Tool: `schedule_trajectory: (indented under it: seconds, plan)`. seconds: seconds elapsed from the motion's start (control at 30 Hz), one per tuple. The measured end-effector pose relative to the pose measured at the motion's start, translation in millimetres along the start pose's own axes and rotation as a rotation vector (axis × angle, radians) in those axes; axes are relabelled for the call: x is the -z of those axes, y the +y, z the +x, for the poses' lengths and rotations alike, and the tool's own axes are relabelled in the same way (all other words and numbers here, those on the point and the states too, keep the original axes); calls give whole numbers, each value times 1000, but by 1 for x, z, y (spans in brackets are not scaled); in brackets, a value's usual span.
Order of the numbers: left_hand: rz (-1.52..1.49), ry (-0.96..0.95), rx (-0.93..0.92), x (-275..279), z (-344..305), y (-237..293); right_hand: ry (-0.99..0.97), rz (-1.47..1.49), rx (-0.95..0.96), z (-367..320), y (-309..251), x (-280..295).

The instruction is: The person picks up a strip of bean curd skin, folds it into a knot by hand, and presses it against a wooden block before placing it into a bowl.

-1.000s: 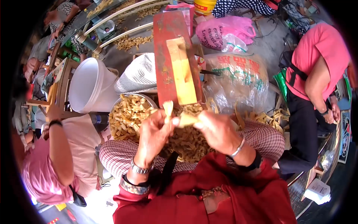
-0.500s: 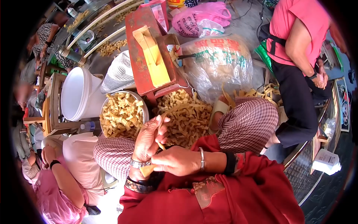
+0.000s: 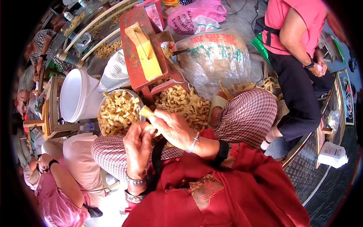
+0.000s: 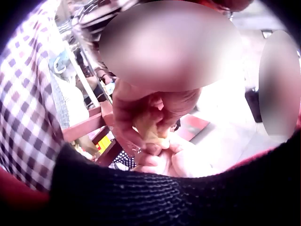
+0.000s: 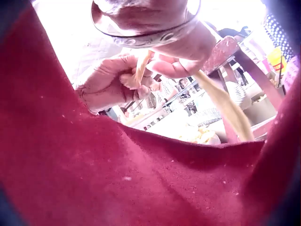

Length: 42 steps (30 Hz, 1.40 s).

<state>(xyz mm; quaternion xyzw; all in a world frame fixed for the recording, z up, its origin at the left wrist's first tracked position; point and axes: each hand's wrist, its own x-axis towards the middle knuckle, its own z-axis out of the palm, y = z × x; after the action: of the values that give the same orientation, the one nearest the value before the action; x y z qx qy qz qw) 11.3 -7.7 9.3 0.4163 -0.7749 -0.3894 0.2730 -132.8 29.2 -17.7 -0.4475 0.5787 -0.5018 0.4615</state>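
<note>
Both hands meet over the lap, working a pliable yellow-tan strip (image 3: 146,111). The left hand (image 3: 137,145) pinches part of it between thumb and fingers, knuckles bent. Against it, the right hand (image 3: 174,128) grips the same strip, and one flat end sticks out past its fingers toward the bowl. In the right wrist view a long tail of the strip (image 5: 228,108) hangs beyond the right hand (image 5: 174,61), while a short piece shows at the left hand's fingertips. The left wrist view shows the strip (image 4: 153,134) bunched between both hands' fingers. Fingers hide its middle.
A bowl of short yellow knotted pieces (image 3: 119,113) stands ahead-left, beside a larger heap (image 3: 181,104). Beyond is a red wooden bench (image 3: 130,64) bearing a yellow block (image 3: 145,53). A white bucket (image 3: 73,96), a plastic-wrapped sack (image 3: 215,62) and seated people surround the spot.
Half a second ago the strip looped over the left fingers, with the right hand nearer the body. Now the right hand has moved forward, and the fingers close together around the strip.
</note>
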Motion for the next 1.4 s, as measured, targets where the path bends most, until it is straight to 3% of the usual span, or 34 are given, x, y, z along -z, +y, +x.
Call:
schedule_trajectory:
  seconds: [0.03,0.13,0.17,0.23,0.33,0.4,0.5,0.6,0.67,0.7,0.73,0.77,0.8,0.87,0.97,1.07,1.13,1.17,1.23,1.3,1.37,1.4]
  plan:
    - [229,66,-306,2,5,7,-21,-14,13,1,2,-2]
    - [313,143,-351,-2,-2,17,-190,28,90,2,15,1]
    - [302,127,-345,-3,-3,16,-225,-67,224,0,13,5]
    - [279,94,-334,-4,-7,12,-226,-106,247,-3,12,6]
    - [-20,40,-88,-5,-14,-1,-219,-66,196,-9,8,11]
    - [-670,68,166,-9,-17,-4,-185,-16,222,-14,1,14]
    - [-1153,-63,256,-5,-13,0,-101,-10,366,-20,-4,14]
    - [-1231,-173,279,-4,-14,1,-212,-51,271,-20,-4,24]
    - [-1012,-153,233,-5,-17,5,-137,-106,395,-18,13,21]
    - [-783,-153,107,-9,-16,1,-89,-23,348,-18,27,18]
    - [-552,-152,-14,-11,-14,0,-207,155,88,-22,13,23]
    - [-438,-139,-34,-12,-14,3,-214,205,39,-22,11,22]
    - [-454,-106,-6,-14,-16,11,-221,256,-11,-22,10,20]
    - [-232,-52,-132,-18,-13,12,-190,201,24,-22,10,15]
    - [-255,-85,-27,-23,-15,-5,-149,168,35,-22,13,11]
    - [-911,-90,321,-27,-19,2,-114,183,8,-23,11,13]
    - [-1002,-189,309,-24,-19,-5,-109,277,-115,-27,-3,16]
    - [-1097,-214,324,-22,-19,-2,-55,119,-40,-27,-12,18]
    - [-1201,-252,363,-19,-18,1,-78,81,124,-24,4,19]
    - [-1342,-206,390,-16,-17,-3,-35,-26,150,-27,8,26]
    - [-1459,-163,380,-8,-15,-8,83,-21,118,-29,11,34]
    - [-1505,-138,354,-3,-15,-12,123,98,5,-30,21,49]
